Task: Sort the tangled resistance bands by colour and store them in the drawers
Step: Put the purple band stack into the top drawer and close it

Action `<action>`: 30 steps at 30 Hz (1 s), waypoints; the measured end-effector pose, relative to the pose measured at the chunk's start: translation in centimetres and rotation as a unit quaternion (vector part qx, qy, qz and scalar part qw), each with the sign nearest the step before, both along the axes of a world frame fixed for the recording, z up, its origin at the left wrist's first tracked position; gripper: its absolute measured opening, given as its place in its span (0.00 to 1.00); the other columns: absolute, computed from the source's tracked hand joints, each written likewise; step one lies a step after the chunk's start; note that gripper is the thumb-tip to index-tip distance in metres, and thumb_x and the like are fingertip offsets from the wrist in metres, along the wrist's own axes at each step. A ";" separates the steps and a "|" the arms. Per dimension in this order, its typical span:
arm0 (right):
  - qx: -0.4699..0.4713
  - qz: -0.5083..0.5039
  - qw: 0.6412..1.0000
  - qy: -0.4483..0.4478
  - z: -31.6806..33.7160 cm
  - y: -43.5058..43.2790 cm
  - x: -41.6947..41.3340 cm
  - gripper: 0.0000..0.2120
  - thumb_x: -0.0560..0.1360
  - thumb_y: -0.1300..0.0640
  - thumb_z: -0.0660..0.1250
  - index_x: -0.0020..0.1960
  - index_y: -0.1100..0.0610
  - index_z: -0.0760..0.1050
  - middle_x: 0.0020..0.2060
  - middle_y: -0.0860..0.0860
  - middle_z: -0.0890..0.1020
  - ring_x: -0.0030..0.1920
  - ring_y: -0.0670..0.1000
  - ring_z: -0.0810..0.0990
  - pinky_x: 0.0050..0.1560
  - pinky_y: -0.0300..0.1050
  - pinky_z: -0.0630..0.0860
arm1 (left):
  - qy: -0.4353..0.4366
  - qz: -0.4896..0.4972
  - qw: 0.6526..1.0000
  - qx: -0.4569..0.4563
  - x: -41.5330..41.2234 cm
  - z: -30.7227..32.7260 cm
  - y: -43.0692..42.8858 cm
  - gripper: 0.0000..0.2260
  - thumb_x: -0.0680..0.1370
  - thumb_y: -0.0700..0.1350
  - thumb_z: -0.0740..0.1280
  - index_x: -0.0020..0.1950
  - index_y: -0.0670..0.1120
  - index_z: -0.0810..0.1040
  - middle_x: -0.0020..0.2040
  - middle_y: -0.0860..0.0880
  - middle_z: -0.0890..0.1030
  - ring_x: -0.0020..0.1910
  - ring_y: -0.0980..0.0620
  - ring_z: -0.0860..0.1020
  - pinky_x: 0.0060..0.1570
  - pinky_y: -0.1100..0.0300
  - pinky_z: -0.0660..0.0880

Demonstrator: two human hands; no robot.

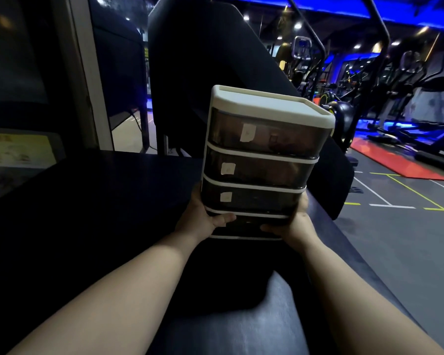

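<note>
The left hand point(205, 220) grips the lower left corner of the drawer unit point(262, 149), its thumb lying across the front of the lowest drawer and its fingers wrapped round the side, out of sight. The right hand point(296, 224) clasps the opposite lower corner in the same way, thumb on the front and fingers curled behind the right wall.

Held between them, the unit stands with its long axis roughly upright, the top leaning away from the person and a little to the right. The drawer fronts face back toward the camera. It has four stacked drawers of smoky, dark translucent plastic in a white frame with a raised white rim on top. The three upper drawers each carry a small pale paper label point(248, 132) (any writing is too blurred to read), and what lies inside is too dim to make out.

The base hangs just above, or on, a dark padded bench point(241, 334); which one cannot be told. Gym machines point(408, 85) and a red mat point(395, 163) lie off to the right.
</note>
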State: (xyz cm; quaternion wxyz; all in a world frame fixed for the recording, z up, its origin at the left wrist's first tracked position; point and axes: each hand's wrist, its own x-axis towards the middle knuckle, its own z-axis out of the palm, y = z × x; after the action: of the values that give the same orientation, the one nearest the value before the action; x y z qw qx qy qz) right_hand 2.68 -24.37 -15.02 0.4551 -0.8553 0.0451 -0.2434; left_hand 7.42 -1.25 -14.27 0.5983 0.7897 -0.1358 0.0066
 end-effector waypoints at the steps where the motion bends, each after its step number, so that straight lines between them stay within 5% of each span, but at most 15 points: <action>1: 0.003 -0.001 1.000 -0.002 0.0 -0.1 0.6 0.64 0.49 0.47 0.83 0.76 0.49 0.49 0.66 0.46 0.69 0.64 0.48 0.72 0.60 0.47 0.75 | 0.001 0.003 1.000 0.004 0.6 0.0 -0.1 0.51 0.66 0.49 0.80 0.78 0.54 0.50 0.69 0.53 0.71 0.66 0.54 0.69 0.68 0.53 0.67; 3: 0.005 -0.003 1.000 0.005 -0.1 -0.2 1.7 0.61 0.54 0.56 0.85 0.76 0.49 0.50 0.59 0.39 0.72 0.60 0.47 0.73 0.59 0.50 0.75 | 0.004 0.008 1.000 0.021 1.9 0.0 -0.2 0.51 0.66 0.51 0.80 0.78 0.54 0.50 0.70 0.52 0.70 0.69 0.51 0.69 0.70 0.49 0.65; 5: 0.008 -0.004 1.000 0.012 -0.3 -0.5 2.8 0.60 0.58 0.60 0.84 0.77 0.49 0.48 0.60 0.40 0.71 0.58 0.45 0.72 0.56 0.43 0.73 | 0.012 0.010 0.999 0.033 3.3 -0.1 -0.4 0.52 0.66 0.52 0.80 0.79 0.54 0.48 0.72 0.51 0.69 0.71 0.50 0.67 0.72 0.47 0.63; 13: 0.003 -0.017 0.999 0.046 0.2 -1.0 6.1 0.58 0.63 0.61 0.82 0.78 0.50 0.45 0.51 0.34 0.68 0.54 0.43 0.70 0.50 0.34 0.66 | 0.018 0.027 0.998 0.046 6.5 -0.3 -1.1 0.51 0.65 0.56 0.79 0.77 0.58 0.49 0.71 0.53 0.70 0.70 0.49 0.69 0.71 0.45 0.64; 19: 0.021 -0.017 0.998 0.064 -0.6 -1.5 7.0 0.56 0.64 0.60 0.81 0.77 0.47 0.46 0.49 0.35 0.73 0.55 0.46 0.74 0.54 0.39 0.69 | 0.015 0.024 0.999 0.015 7.6 -1.1 -1.4 0.57 0.48 0.72 0.75 0.71 0.67 0.51 0.69 0.56 0.72 0.68 0.49 0.72 0.66 0.44 0.71; 25: 0.032 -0.036 0.997 0.066 -1.4 -1.2 6.7 0.52 0.64 0.58 0.81 0.77 0.45 0.51 0.49 0.33 0.74 0.55 0.44 0.73 0.48 0.30 0.68 | -0.016 0.040 0.999 -0.009 8.0 -2.2 -1.7 0.54 0.57 0.64 0.79 0.75 0.63 0.51 0.69 0.55 0.72 0.68 0.51 0.71 0.66 0.46 0.72; 28: 0.035 -0.055 0.995 0.072 -1.3 -0.8 6.4 0.50 0.64 0.57 0.81 0.76 0.45 0.54 0.51 0.36 0.76 0.54 0.43 0.74 0.40 0.22 0.69 | -0.025 0.057 0.998 -0.005 7.7 -2.4 -1.7 0.54 0.63 0.57 0.80 0.79 0.56 0.49 0.71 0.53 0.70 0.70 0.54 0.69 0.68 0.58 0.66; 30: 0.042 -0.065 0.994 0.084 -1.1 -0.4 6.0 0.47 0.65 0.55 0.81 0.75 0.45 0.57 0.52 0.39 0.77 0.54 0.44 0.76 0.44 0.25 0.69 | -0.024 0.079 0.997 0.003 7.1 -2.0 -1.8 0.54 0.65 0.55 0.79 0.80 0.54 0.47 0.73 0.50 0.69 0.71 0.52 0.68 0.69 0.58 0.65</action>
State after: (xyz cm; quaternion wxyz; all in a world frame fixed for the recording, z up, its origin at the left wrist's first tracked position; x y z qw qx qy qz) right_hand 8.73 -24.76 -16.15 0.4684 -0.8483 0.1483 -0.1977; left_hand 14.51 -3.06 -16.32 0.5901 0.7993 -0.0875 0.0721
